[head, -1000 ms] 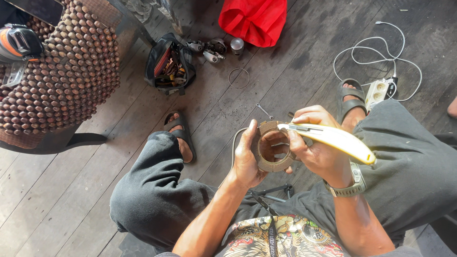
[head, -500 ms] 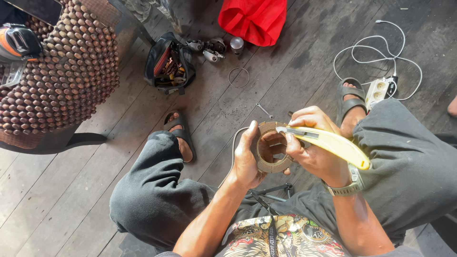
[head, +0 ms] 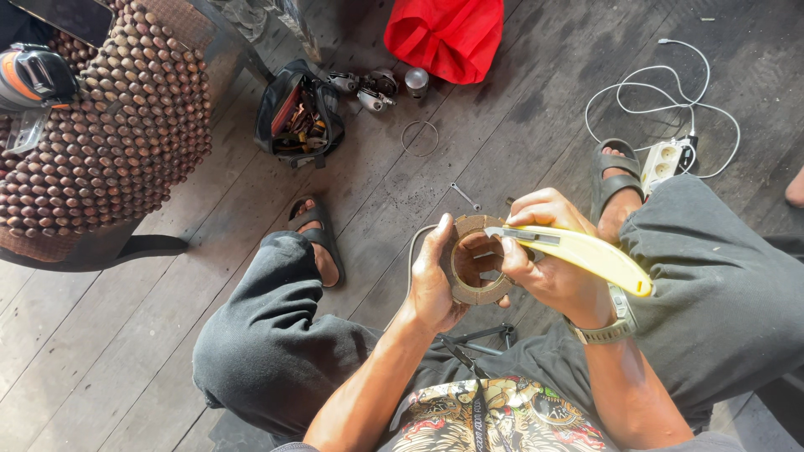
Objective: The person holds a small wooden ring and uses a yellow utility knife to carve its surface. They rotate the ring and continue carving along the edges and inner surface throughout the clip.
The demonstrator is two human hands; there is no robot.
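Head view: the ring [head: 476, 259] and yellow knife [head: 586, 251] sit much as half a second ago, between the knees. Below lies a dark plank floor [head: 519, 134] with a tool bag [head: 297, 113]. Left hand [head: 435, 280] grips the ring; right hand [head: 548, 251] clasps the knife, blade at the rim.

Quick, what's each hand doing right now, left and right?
Left hand: closed on the brown ring-shaped disc.
Right hand: closed on the yellow utility knife, blade at the disc.
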